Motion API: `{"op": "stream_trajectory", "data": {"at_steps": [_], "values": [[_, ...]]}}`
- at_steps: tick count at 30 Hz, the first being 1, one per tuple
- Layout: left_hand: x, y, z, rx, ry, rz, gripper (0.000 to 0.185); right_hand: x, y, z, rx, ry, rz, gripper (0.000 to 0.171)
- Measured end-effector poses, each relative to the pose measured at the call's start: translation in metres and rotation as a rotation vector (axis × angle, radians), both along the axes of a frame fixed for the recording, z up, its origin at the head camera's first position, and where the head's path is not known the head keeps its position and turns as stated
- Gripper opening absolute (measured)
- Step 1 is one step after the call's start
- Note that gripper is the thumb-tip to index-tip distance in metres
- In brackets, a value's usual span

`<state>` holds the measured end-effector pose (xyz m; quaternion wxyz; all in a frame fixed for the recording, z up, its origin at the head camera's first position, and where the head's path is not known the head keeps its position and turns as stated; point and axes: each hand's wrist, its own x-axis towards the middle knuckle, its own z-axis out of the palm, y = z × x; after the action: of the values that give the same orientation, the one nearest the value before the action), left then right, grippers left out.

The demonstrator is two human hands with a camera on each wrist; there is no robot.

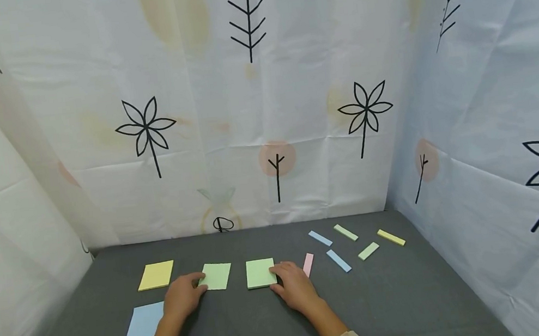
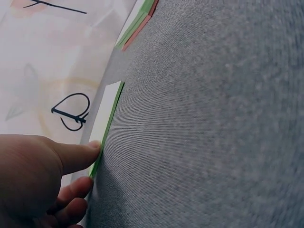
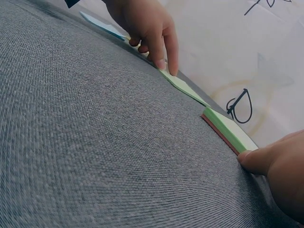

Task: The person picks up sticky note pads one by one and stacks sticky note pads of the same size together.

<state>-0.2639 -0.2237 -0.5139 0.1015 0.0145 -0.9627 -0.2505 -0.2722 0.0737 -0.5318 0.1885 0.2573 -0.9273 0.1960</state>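
Note:
In the head view, my left hand [image 1: 182,296] pinches the left edge of a thin green sticky note pad [image 1: 217,277]. The left wrist view shows the thumb against the near side of this pad [image 2: 108,111], with fingertips at its corner. To the right, my right hand [image 1: 294,287] holds the right edge of a thicker sticky note stack [image 1: 260,273]. Its green upper layer and pink lower layer show in the right wrist view, where the thumb presses the near corner of the stack [image 3: 230,130]. A small gap separates the two pads on the table.
On the left lie a yellow note pad [image 1: 156,275] and a blue one [image 1: 144,322], partly behind the left forearm. A pink strip [image 1: 308,264] lies beside the right hand. Blue [image 1: 339,261], green [image 1: 368,250] and yellow [image 1: 391,237] strips are scattered rightward. Patterned curtains [image 1: 263,108] surround the grey table [image 1: 246,323].

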Motion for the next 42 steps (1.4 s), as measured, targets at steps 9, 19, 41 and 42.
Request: {"op": "stream_trajectory", "data": {"at_steps": [9, 19, 41, 42], "values": [[-0.001, 0.008, 0.0, 0.05, -0.008, -0.009, 0.029, 0.0, 0.001, 0.0, -0.011, 0.0, 0.008, 0.038], [-0.003, 0.017, 0.004, 0.075, -0.016, -0.038, 0.027, 0.001, 0.0, 0.002, -0.014, -0.021, 0.008, 0.038], [-0.018, 0.004, 0.003, -0.248, 0.112, -0.253, 0.01, -0.001, 0.0, 0.001, -0.013, -0.042, 0.002, 0.038], [-0.018, 0.004, 0.003, -0.241, 0.112, -0.248, 0.009, -0.001, 0.0, 0.001, -0.013, -0.043, 0.001, 0.038]]}}
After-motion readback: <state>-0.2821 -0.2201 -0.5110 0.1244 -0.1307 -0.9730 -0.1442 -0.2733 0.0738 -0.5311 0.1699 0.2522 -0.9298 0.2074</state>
